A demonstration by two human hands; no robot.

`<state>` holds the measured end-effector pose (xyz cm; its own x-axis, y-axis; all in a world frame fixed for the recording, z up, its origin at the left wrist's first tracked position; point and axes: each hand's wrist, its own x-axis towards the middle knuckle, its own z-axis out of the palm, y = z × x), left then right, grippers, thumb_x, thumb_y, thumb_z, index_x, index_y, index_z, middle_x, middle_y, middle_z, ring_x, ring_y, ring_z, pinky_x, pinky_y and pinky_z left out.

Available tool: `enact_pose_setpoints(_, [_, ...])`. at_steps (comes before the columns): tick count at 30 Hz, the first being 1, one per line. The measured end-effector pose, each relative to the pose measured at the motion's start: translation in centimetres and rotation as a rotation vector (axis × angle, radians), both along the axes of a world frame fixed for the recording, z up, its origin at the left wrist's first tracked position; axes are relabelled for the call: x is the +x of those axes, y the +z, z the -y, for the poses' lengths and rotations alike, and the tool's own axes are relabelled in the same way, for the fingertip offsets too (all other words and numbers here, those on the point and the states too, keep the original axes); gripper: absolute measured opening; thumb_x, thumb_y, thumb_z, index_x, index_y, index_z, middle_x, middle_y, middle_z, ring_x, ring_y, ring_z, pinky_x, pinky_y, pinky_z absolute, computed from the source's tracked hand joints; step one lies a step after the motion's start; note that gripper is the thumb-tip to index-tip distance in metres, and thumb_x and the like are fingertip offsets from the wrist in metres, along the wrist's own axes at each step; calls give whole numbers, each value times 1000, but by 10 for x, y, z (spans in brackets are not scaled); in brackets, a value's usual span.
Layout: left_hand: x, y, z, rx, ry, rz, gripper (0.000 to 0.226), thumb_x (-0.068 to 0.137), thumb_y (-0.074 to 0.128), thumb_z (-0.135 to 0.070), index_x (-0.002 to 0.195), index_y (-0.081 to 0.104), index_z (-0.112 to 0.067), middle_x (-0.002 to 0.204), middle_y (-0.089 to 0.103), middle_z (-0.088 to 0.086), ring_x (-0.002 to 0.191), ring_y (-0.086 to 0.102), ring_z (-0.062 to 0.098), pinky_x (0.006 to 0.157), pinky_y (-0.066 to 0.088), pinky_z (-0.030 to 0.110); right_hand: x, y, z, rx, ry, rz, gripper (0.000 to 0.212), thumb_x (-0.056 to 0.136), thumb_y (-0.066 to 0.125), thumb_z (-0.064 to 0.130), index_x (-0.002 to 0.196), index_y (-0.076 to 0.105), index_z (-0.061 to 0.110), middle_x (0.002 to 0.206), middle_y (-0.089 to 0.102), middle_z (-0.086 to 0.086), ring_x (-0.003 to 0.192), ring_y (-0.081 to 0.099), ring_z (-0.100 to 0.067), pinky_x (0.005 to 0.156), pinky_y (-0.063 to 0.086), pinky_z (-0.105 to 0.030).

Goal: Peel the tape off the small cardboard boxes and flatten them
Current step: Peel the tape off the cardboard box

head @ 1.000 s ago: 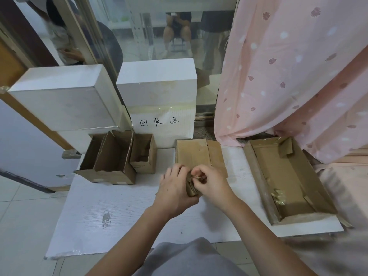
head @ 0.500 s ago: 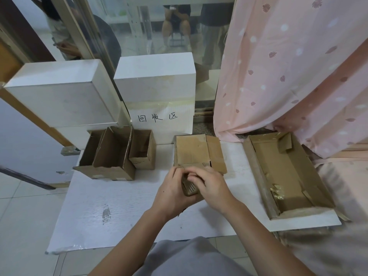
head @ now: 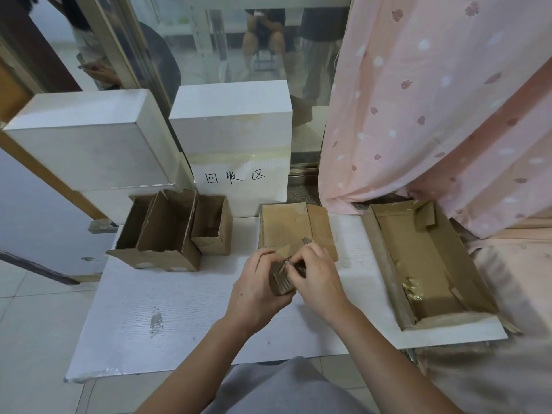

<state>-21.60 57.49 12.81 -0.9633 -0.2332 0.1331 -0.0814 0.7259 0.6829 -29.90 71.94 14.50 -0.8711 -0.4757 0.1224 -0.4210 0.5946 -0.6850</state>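
Note:
A small brown cardboard box (head: pixel 279 280) is held just above the middle of the white board (head: pixel 167 318). My left hand (head: pixel 257 289) grips it from the left and below. My right hand (head: pixel 316 279) pinches at the box's top, where a thin strip of tape sticks up; my fingers hide most of the box. Behind my hands lies a flattened cardboard box (head: pixel 294 227). Several open small boxes (head: pixel 167 231) stand at the board's back left, one smaller box (head: pixel 213 224) beside them.
A shallow cardboard tray (head: pixel 385 249) with crumpled tape scraps (head: pixel 413 291) sits on the right. Two white blocks (head: pixel 230 115) stand at the back, one bearing a handwritten label. A pink curtain (head: pixel 433 100) hangs at the right. Tiled floor lies left.
The small box has turned in my hands and its ribbed side now faces me. My right hand has lifted slightly to pinch at the top.

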Motion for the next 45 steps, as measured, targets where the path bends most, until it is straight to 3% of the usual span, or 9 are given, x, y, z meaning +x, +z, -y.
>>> enact_pose_setpoints(7, [5,-2,7,-17,-49,-28,70,72,87,-47,128,49,-31,135,32,-32,123,47,1,80,54,25,-17,2,-16,-86,-137,-99,18,85,71,-1,79,60,11,85,52,7,72,54,-12,64,48,-26])
enact_pose_setpoints(12, [4,-5,10,4,19,-11,70,70,89,-43,125,45,-36,131,37,-27,116,50,2,78,58,31,-5,-2,-10,-120,91,-106,15,97,66,15,110,75,13,101,63,8,92,57,-4,79,47,-17])
enact_pose_setpoints(16, [6,-9,13,-11,-11,-8,72,71,88,-46,128,47,-33,138,39,-22,120,49,3,80,57,30,-4,-6,-7,-184,-70,79,25,91,75,22,115,71,23,101,64,17,100,57,-8,88,50,-30])
enact_pose_setpoints(20, [8,-9,11,0,-45,-47,72,71,88,-47,129,48,-32,140,40,-22,125,48,5,85,52,24,-12,-11,-8,-179,-216,197,23,77,88,30,96,77,27,124,53,10,118,42,-8,97,36,-16])
enact_pose_setpoints(23, [8,-8,12,5,-65,-44,73,72,88,-47,130,49,-30,139,38,-24,126,46,3,87,52,22,-14,-9,-9,-279,-236,333,11,87,79,17,82,71,22,121,61,7,113,57,-1,89,40,-9])
enact_pose_setpoints(26, [7,-5,20,49,-91,12,71,73,86,-48,131,48,-32,139,39,-24,126,46,4,94,52,25,-18,-8,-11,-313,-340,322,16,96,68,13,85,59,22,113,70,7,100,67,-6,83,52,-22])
enact_pose_setpoints(33, [0,-11,24,-369,-66,222,102,67,63,-75,152,33,-27,131,50,-9,116,49,19,106,40,37,-1,-1,2,-193,-146,256,15,90,76,19,82,65,24,87,72,16,87,71,-3,77,58,-24])
enact_pose_setpoints(41, [1,-16,19,-156,-56,258,90,64,65,-74,139,41,-30,120,56,-15,104,56,14,88,48,36,22,-11,19,-302,-124,235,11,98,65,18,93,57,22,74,69,6,71,66,-9,66,53,-35])
enact_pose_setpoints(45, [1,-15,15,-105,5,277,77,66,66,-65,132,43,-33,116,56,-19,104,57,11,87,50,33,27,-14,21,-232,64,150,6,93,71,23,98,73,25,95,74,14,89,68,-5,81,55,-30])
